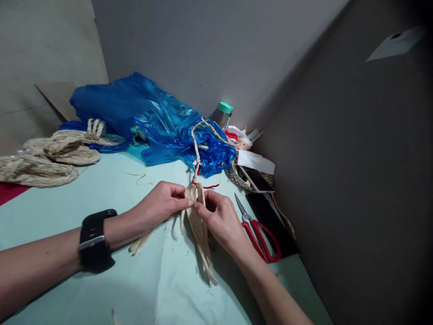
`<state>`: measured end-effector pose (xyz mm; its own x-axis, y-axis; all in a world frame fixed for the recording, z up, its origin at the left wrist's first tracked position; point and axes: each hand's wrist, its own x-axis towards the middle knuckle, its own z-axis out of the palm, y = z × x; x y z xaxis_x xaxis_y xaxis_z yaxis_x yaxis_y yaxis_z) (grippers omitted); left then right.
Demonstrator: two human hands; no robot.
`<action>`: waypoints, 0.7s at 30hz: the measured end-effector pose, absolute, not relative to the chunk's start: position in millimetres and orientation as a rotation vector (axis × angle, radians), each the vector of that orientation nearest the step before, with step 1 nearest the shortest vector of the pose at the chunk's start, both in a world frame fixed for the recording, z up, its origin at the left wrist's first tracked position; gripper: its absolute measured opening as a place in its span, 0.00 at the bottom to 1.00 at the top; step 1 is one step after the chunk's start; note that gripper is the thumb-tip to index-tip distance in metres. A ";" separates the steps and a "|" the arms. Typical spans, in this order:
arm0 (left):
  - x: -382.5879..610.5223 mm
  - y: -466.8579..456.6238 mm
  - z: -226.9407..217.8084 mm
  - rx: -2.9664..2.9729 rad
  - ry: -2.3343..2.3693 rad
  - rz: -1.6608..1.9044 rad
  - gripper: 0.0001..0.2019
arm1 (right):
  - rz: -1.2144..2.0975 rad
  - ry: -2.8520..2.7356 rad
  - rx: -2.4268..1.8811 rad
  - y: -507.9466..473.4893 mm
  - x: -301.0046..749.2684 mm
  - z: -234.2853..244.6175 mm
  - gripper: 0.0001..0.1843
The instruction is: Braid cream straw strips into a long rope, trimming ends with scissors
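Observation:
Both my hands meet over a bundle of flat, pale dried fibre strips [199,225] that hangs down toward me. With thumb and fingers my left hand [169,198] pinches the strips near their top. On the other side my right hand [219,216] pinches them too, its thumb close to the left one. Above my fingers, a red tie [211,186] lies where the strips join a braided cord [196,149]. That braid runs up over a blue plastic bag [162,117] and bends back to the right. More loose strips [140,243] lie beneath my left wrist.
Red-handled scissors [259,234] lie on the right by a black flat object [270,221]. Behind them a phone [257,178] leans on a basket [237,174]. A green-lidded bottle [223,113] stands near the wall. Fibre hanks [47,158] are at the left.

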<state>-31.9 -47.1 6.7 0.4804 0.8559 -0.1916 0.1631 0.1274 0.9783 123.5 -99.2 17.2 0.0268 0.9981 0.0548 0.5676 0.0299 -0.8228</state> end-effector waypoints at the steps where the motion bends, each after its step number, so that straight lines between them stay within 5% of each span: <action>1: -31.7 -46.9 6.3 1.372 0.974 0.644 0.07 | 0.810 -1.610 -1.618 -98.9 123.1 16.0 0.08; 17: -31.3 -48.7 4.6 1.385 0.965 0.588 0.07 | 1.246 -1.276 -1.156 -114.4 144.2 48.4 0.09; 21: -32.5 -48.4 6.0 1.393 1.012 0.572 0.07 | 0.939 -1.049 -1.090 -129.4 176.4 86.6 0.15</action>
